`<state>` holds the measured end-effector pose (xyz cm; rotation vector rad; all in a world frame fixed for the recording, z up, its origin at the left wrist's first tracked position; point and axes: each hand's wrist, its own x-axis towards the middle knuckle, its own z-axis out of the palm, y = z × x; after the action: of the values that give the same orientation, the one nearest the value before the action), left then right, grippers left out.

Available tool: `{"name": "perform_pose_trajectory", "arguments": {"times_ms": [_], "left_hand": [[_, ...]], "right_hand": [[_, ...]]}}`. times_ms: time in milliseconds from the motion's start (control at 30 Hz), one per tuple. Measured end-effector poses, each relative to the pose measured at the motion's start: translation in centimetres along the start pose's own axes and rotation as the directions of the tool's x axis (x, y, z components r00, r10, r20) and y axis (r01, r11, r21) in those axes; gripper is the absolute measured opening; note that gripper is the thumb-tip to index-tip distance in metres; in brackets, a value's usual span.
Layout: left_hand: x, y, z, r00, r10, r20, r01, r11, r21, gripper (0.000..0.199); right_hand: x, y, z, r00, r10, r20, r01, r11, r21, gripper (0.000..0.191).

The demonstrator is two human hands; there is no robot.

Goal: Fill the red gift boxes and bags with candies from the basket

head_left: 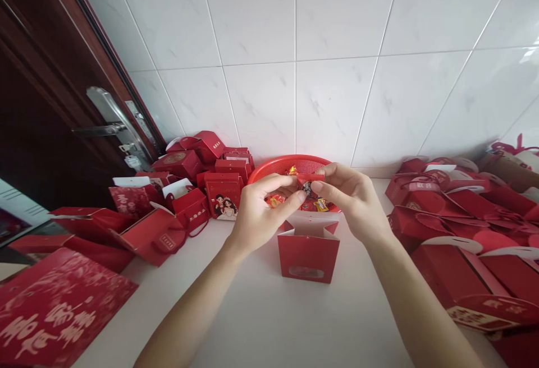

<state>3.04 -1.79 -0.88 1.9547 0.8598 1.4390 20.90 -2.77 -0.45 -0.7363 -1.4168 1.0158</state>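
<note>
Wrapped candy now, mid-frame, pinched between fingertips of left hand and right hand, directly above the open red gift box on the desk.

A dark door adjoins the tiled wall.

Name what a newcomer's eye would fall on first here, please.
Probably the red boxes, crowded left and right on the white table. Then the left hand and right hand, central, holding a small item near an open box, with a red basket behind.
</note>
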Motion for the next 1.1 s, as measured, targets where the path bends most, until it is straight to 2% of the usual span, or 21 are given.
{"name": "perform_pose_trajectory", "arguments": {"times_ms": [133,267,367,633,867,1000,1100], "left_hand": [[-0.1,0.2,-0.1,0.993,0.114,0.014,-0.115,0.984,0.133,0.010],[-0.1,0.0,0.0,0.983,0.182,0.009,-0.180,0.966,0.187,0.011],[0.0,-0.2,0.1,0.988,0.153,-0.005,-0.150,0.975,0.161,0.013],[0.1,-0.6,0.2,1.000,0.010,-0.025,-0.011,0.997,-0.072,0.019],[0.1,-0.3,0.1,0.998,0.018,-0.052,-0.023,0.996,-0.087,0.013],[0.2,-0.2,-0.1,1.000,0.021,0.012,-0.020,0.996,-0.086,0.010],[0.4,-0.5,0.0,1.000,0.003,0.023,0.000,0.995,-0.096,0.011]], "right_hand": [[0.1,0.0,-0.2,0.998,-0.009,0.062,0.010,1.000,-0.012,0.023],[0.2,0.3,-0.2,0.999,-0.027,0.030,0.026,0.999,0.031,0.023],[0.3,0.4,-0.1,1.000,-0.024,-0.010,0.025,0.999,0.028,0.023],[0.3,1.4,0.3,0.997,-0.043,-0.068,0.047,0.997,0.068,0.022],[0.4,1.6,0.5,0.999,-0.041,-0.031,0.045,0.989,0.140,0.015],[0.3,0.8,0.2,0.999,-0.033,-0.020,0.034,0.998,0.046,0.017],[0.2,0.4,0.1,0.998,-0.051,-0.040,0.051,0.999,-0.001,0.020]]}}
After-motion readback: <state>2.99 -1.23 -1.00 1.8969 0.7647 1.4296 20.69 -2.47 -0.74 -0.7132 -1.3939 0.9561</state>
